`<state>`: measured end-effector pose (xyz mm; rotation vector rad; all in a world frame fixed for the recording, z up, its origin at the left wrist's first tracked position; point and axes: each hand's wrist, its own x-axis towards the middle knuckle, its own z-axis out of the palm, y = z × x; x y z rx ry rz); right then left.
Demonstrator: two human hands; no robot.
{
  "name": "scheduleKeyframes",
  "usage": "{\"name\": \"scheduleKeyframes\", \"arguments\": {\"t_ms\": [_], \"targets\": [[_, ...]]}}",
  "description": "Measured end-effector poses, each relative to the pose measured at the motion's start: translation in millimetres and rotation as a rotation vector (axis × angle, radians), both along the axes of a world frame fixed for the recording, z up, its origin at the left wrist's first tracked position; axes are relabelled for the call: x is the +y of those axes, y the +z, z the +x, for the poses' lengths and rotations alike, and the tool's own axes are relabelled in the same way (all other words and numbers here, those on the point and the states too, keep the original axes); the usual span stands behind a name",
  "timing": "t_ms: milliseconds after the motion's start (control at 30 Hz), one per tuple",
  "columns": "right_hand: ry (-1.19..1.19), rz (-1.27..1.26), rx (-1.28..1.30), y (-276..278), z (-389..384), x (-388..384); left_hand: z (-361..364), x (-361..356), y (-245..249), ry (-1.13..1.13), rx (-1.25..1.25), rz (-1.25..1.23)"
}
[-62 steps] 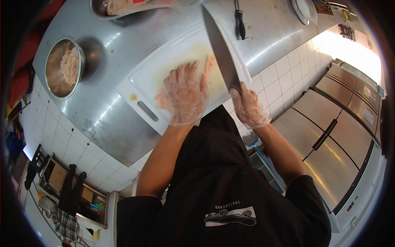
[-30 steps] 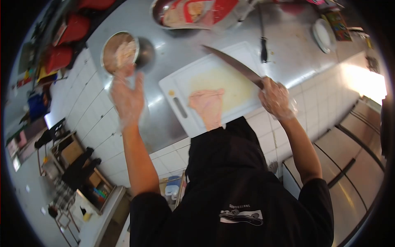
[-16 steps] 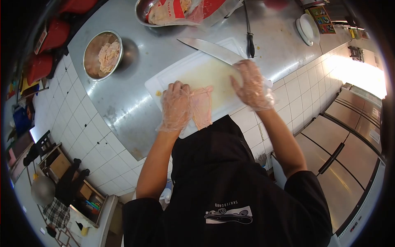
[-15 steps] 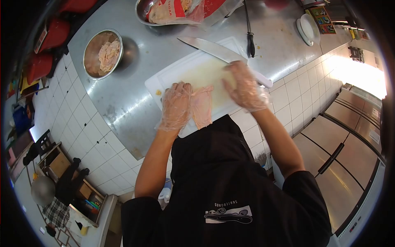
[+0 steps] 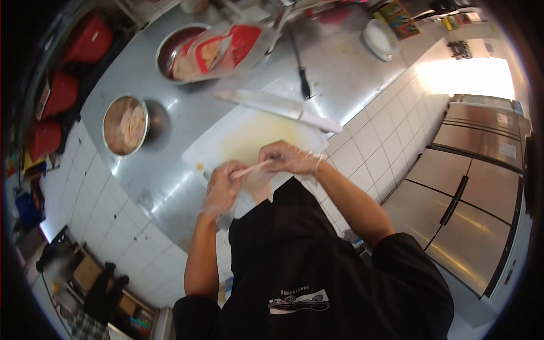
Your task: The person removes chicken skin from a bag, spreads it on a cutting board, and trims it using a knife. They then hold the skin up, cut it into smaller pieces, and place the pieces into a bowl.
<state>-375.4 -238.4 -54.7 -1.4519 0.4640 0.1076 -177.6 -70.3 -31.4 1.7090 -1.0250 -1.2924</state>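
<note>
A pale piece of raw chicken point(image 5: 260, 189) hangs between my hands over the near side of the white cutting board point(image 5: 211, 140). My left hand point(image 5: 223, 186), in a clear plastic glove, pinches its upper left edge. The right edge is pinched by my right hand point(image 5: 288, 158), gloved the same way. Along the board's far edge lies a large knife point(image 5: 272, 104), its pale handle pointing right. Juices wet the board's surface.
A steel bowl point(image 5: 106, 126) with chicken pieces stands at the left. Behind the board, another bowl point(image 5: 164, 55) holds a red-and-white bag point(image 5: 224, 51) with meat. A black-handled rod point(image 5: 304, 83) and white dishes point(image 5: 378, 39) lie farther right. Someone point(image 5: 85, 323) is at lower left.
My right hand has come left and down from beside the knife handle to the chicken. The chicken, flat on the board before, is now lifted by its upper edge between both hands.
</note>
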Motion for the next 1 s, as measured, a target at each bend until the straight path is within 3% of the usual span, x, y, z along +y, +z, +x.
{"name": "scheduleKeyframes", "arguments": {"t_ms": [100,200,233,367,467,633,667,767,867,933,1000], "targets": [[-0.073,0.105,0.071,37,-14,1,-6,-10,59,-0.042,0.108,0.313],[-0.042,0.151,0.07,65,-34,-2,-19,-5,73,-0.131,0.238,0.196],[-0.019,0.16,0.054,79,-40,-8,-24,-7,82,-0.207,0.14,0.08],[0.127,0.103,0.086,113,-49,-36,-45,-9,71,-0.293,0.165,-0.185],[0.234,-0.134,0.106,116,-33,-61,-50,-18,71,-0.114,0.467,0.004],[0.235,-0.835,0.158,19,50,-49,-27,-23,-13,0.149,-0.497,-0.005],[0.296,-0.92,0.193,10,63,-44,-20,-22,-21,0.171,-0.525,-0.001],[0.111,-1.256,-0.042,-8,75,-28,-6,-20,-30,0.19,-0.689,0.018],[-0.039,-1.372,-0.01,4,68,-37,-14,-27,-18,0.166,-0.897,0.047],[-0.202,-1.277,-0.01,21,47,-53,-26,-36,-2,0.197,-0.907,0.092],[-0.337,-1.096,0.009,40,10,-73,-40,-41,1,0.1,-0.985,-0.027]]}}
